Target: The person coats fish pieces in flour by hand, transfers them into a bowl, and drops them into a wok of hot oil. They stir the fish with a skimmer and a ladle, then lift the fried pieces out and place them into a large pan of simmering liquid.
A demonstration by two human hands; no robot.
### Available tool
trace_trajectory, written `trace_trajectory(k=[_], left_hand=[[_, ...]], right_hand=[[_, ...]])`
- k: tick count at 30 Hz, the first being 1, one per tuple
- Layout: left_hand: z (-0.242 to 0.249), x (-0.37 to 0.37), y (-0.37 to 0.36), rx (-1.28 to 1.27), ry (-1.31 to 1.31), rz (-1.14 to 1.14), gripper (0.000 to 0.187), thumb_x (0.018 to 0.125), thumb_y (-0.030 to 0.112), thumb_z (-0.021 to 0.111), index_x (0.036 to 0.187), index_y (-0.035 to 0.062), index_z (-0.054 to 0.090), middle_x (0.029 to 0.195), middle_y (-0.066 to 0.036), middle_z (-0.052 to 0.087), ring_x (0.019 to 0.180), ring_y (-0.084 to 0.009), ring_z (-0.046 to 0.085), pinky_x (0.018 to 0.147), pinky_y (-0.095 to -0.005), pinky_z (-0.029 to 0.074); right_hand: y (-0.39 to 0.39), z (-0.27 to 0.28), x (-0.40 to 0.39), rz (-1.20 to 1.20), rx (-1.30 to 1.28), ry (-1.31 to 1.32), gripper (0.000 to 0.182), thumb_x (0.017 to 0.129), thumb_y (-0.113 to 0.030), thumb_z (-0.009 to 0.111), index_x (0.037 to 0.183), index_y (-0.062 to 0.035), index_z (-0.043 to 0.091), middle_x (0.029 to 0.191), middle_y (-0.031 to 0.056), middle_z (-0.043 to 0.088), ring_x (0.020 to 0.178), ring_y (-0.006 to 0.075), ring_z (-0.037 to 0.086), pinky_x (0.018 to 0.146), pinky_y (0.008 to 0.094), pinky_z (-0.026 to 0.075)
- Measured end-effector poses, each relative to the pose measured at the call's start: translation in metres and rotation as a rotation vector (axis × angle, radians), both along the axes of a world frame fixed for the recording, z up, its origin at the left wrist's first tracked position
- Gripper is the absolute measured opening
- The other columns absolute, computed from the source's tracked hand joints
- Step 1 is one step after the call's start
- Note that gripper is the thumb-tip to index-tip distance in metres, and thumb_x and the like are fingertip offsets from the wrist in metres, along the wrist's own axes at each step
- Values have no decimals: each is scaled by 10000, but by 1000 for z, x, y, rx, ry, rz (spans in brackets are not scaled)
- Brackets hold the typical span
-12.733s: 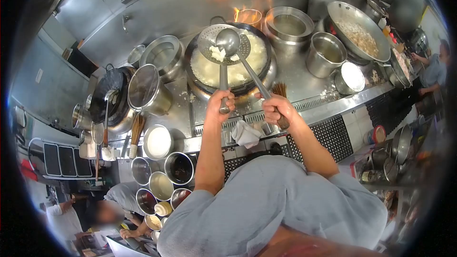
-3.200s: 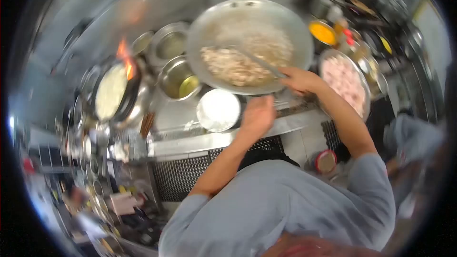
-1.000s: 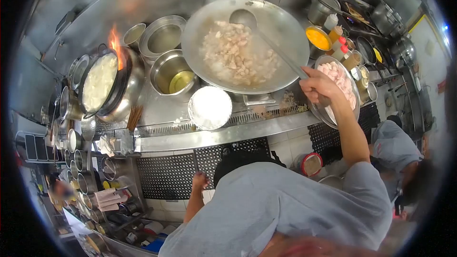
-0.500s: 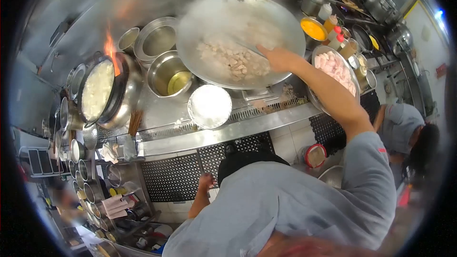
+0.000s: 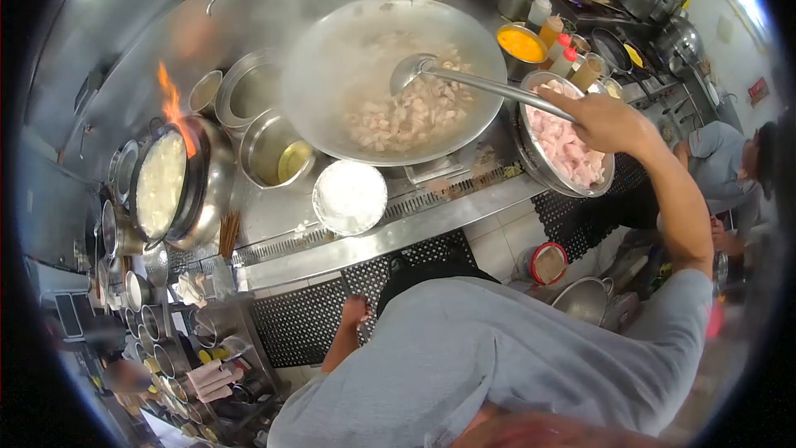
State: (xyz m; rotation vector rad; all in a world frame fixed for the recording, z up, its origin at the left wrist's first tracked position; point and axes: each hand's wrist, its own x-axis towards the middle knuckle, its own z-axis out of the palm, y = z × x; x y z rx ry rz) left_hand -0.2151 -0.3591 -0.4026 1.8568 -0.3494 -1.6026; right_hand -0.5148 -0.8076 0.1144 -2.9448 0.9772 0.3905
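Observation:
My right hand [image 5: 612, 122] is wrapped around the handle of a long metal ladle [image 5: 489, 83], above the rim of a metal bowl [image 5: 599, 191]. That bowl holds pale pink raw meat pieces [image 5: 564, 137]. The ladle's head is over a large steaming wok [image 5: 319, 120], at the meat pieces in it. These cut, greyish-brown meat pieces [image 5: 406, 120] lie spread across the wok's bottom. Low beside my body, my left hand [image 5: 356, 310] hangs with its fingers curled, and I see nothing in it.
Left of the wok stand a pot with yellowish liquid [image 5: 280, 149] and a bowl of white powder [image 5: 350, 197]. Flames [image 5: 172, 104] rise beside a tilted wok [image 5: 207, 191] at the left. An orange-filled container [image 5: 521, 44] and squeeze bottles stand right. Another person [image 5: 725, 158] crouches at the right.
My right hand has moved right, drawing the ladle back from over the wok's middle toward the raw meat bowl. The ladle's head now shows clearly. My left hand stays low at my side.

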Motion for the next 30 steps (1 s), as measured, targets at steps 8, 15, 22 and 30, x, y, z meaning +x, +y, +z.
trace_trajectory(k=[8,15,22,30], left_hand=[[55,14,-46,-84,-160,37,256,846,101,427,597,50,452,546,-53,494,400,-134,453,321,-250,309],[5,22,21,-324,-628,-465,115,773,118,512,680,54,492,633,-64,520,586,-148,543,398,-286,379],[17,5,74,-78,-227,186,168,806,60,447,677,16,546,566,-83,524,421,-154,457,330,-274,292],[163,2,-57,-349,-277,855,246,846,183,486,629,66,483,513,-30,442,429,-114,408,391,-257,310]], right_hand=[[46,24,-27,-125,281,105,723,754,-89,522,1414,-161,236,803,246,607,763,383,598,721,447,464],[35,-144,34,-266,306,-193,681,764,-96,518,1395,-115,264,893,282,605,841,411,595,777,454,455],[71,-154,25,-406,373,-768,630,801,-132,546,1380,-63,306,1091,284,567,1028,363,572,897,332,414],[3,-129,27,-567,914,-643,632,797,-91,516,1385,-42,290,545,56,487,396,134,455,394,283,390]])
